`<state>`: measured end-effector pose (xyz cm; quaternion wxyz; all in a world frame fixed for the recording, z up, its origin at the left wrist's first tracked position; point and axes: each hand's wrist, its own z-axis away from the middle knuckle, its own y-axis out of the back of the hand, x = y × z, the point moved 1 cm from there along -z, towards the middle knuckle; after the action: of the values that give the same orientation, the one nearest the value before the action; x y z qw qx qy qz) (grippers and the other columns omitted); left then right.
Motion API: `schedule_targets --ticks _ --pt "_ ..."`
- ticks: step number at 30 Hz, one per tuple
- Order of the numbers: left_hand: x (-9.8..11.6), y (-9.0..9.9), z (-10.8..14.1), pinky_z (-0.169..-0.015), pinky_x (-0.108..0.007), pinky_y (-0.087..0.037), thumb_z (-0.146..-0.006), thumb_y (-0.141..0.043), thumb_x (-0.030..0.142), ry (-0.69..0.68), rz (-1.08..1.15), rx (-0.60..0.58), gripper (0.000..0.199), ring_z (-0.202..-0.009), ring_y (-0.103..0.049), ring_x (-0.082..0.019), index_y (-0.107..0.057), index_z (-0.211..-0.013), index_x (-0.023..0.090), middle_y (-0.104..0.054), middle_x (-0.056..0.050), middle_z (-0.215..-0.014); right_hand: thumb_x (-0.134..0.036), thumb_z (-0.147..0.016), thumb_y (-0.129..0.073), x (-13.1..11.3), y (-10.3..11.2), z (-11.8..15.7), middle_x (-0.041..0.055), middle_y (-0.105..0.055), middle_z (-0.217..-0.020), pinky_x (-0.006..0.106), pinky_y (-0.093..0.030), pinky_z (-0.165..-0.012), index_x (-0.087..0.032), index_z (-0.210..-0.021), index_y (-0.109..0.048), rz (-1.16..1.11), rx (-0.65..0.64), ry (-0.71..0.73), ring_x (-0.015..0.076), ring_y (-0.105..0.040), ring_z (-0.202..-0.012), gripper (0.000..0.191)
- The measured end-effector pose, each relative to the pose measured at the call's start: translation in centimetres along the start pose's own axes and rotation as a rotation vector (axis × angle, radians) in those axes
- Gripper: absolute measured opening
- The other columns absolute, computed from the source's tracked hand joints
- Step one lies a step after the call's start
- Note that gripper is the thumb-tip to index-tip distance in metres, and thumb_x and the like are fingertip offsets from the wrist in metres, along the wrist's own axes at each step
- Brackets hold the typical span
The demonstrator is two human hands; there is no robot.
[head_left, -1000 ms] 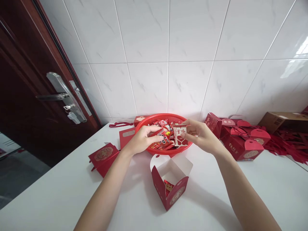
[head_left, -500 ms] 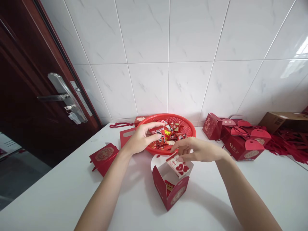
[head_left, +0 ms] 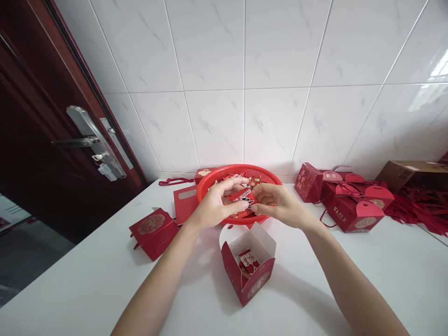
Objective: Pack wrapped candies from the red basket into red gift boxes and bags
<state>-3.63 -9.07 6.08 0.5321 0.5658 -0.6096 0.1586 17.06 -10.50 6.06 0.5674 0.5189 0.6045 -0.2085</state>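
My left hand (head_left: 215, 205) is closed on a red candy packet (head_left: 241, 196) with black and white print, held over the red plastic basket (head_left: 206, 179). The fingers of my right hand (head_left: 285, 205) pinch the packet's right end. Below my hands, heaped wrapped candies partly show in the basket. Nearer to me stands an open red gift box (head_left: 231, 273) with its white inner flaps up. Inside it lies a white packet with red hearts (head_left: 249, 260), on top of other red-wrapped pieces.
A closed red box (head_left: 154, 231) lies to the left, with a flat red card piece (head_left: 185, 204) behind it. Several folded red boxes (head_left: 355, 214), a brown carton (head_left: 406, 177) and red ribbons (head_left: 416, 210) are at the right. A tiled wall (head_left: 276, 126) rises behind the white table (head_left: 304, 289).
The white heart packet has left my right hand and now lies in the open box. My right hand has moved up to the red packet in my left hand, which has shifted right.
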Motion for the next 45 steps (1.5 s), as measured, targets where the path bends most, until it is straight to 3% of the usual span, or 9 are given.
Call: schedule_targets --ticks 3,8,12,15,23,27,31,39,45 --pt "0.2 0.7 0.2 -0.098 -0.037 -0.054 -0.087 -0.072 0.04 0.026 0.031 -0.065 0.051 -0.12 -0.061 -0.025 -0.059 -0.134 0.025 -0.067 -0.008 -0.126 -0.033 -0.084 -0.069 -0.4 0.6 0.3 0.0011 -0.064 -0.081 0.028 -0.048 -0.064 -0.017 -0.087 -0.064 0.077 -0.041 0.002 0.0139 -0.059 -0.07 0.017" --pt "0.4 2.1 0.3 -0.095 -0.038 -0.055 -0.089 -0.066 0.048 0.085 -0.03 -0.052 0.038 -0.106 -0.068 -0.024 -0.068 -0.113 0.019 -0.072 -0.008 -0.109 -0.032 -0.086 -0.066 -0.9 1.4 1.1 0.0032 -0.07 -0.081 0.027 -0.047 -0.062 -0.017 -0.094 -0.072 0.308 -0.309 -0.041 0.0149 -0.061 -0.07 0.019" --pt "0.3 2.7 0.4 -0.092 -0.039 -0.055 -0.086 -0.068 0.048 0.17 -0.129 -0.096 0.037 -0.1 -0.069 -0.023 -0.071 -0.108 0.019 -0.075 -0.006 -0.105 -0.025 -0.082 -0.068 -1.2 0.6 1.6 0.0025 -0.071 -0.078 0.024 -0.044 -0.057 -0.016 -0.093 -0.075 0.427 -0.517 -0.049 0.0131 -0.06 -0.064 0.016" --pt "0.5 2.7 0.6 -0.088 -0.036 -0.055 -0.086 -0.066 0.049 0.221 -0.213 -0.146 0.036 -0.096 -0.069 -0.023 -0.072 -0.108 0.02 -0.075 -0.006 -0.103 -0.024 -0.083 -0.069 -1.3 -0.4 1.6 0.0024 -0.072 -0.079 0.024 -0.044 -0.061 -0.017 -0.099 -0.076 0.439 -0.591 -0.039 0.013 -0.059 -0.067 0.02" --pt "2.2 2.7 1.6 -0.068 -0.027 -0.047 -0.088 -0.058 0.049 0.361 -0.523 -0.435 0.035 -0.084 -0.067 -0.022 -0.075 -0.103 0.023 -0.076 -0.003 -0.093 -0.025 -0.082 -0.069 -1.2 -0.2 1.8 0.0026 -0.069 -0.08 0.026 -0.039 -0.061 -0.02 -0.107 -0.074 0.69 -0.498 -0.137 0.0161 -0.061 -0.07 0.026" --pt "2.6 2.4 1.9 -0.068 -0.027 -0.047 -0.086 -0.06 0.047 0.404 -0.541 -0.511 0.042 -0.086 -0.068 -0.024 -0.072 -0.118 0.024 -0.076 -0.003 -0.095 -0.013 -0.079 -0.064 -1.5 0.0 2.1 0.0051 -0.071 -0.087 0.027 -0.039 -0.06 -0.019 -0.103 -0.073 0.831 -0.483 -0.208 0.0182 -0.061 -0.074 0.027" --pt "3.0 1.6 2.0 -0.065 -0.027 -0.045 -0.085 -0.061 0.048 0.431 -0.587 -0.593 0.043 -0.082 -0.067 -0.023 -0.072 -0.117 0.021 -0.073 -0.004 -0.092 -0.002 -0.075 -0.056 -1.9 0.4 2.3 0.0075 -0.072 -0.093 0.026 -0.041 -0.059 -0.018 -0.097 -0.073 0.881 -0.439 -0.248 0.0178 -0.062 -0.072 0.032" --pt "2.9 -0.2 2.3 -0.086 -0.03 -0.046 -0.08 -0.066 0.061 0.368 -0.592 -0.676 0.064 -0.114 -0.059 -0.029 -0.064 -0.131 0.022 -0.068 -0.008 -0.12 -0.011 -0.079 -0.06 -1.3 2.4 2.7 0.0068 -0.07 -0.087 0.027 -0.043 -0.058 -0.02 -0.1 -0.069 0.819 -0.314 -0.285 0.0197 -0.063 -0.075 0.025" --pt "2.7 -0.3 2.4 -0.084 -0.03 -0.045 -0.072 -0.07 0.07 0.368 -0.591 -0.682 0.08 -0.115 -0.058 -0.03 -0.061 -0.136 0.023 -0.066 -0.008 -0.124 -0.022 -0.078 -0.065 -1.0 2.9 4.9 0.0066 -0.068 -0.102 0.029 -0.049 -0.067 -0.024 -0.122 -0.063 0.716 -0.305 -0.246 0.0217 -0.065 -0.087 0.045"
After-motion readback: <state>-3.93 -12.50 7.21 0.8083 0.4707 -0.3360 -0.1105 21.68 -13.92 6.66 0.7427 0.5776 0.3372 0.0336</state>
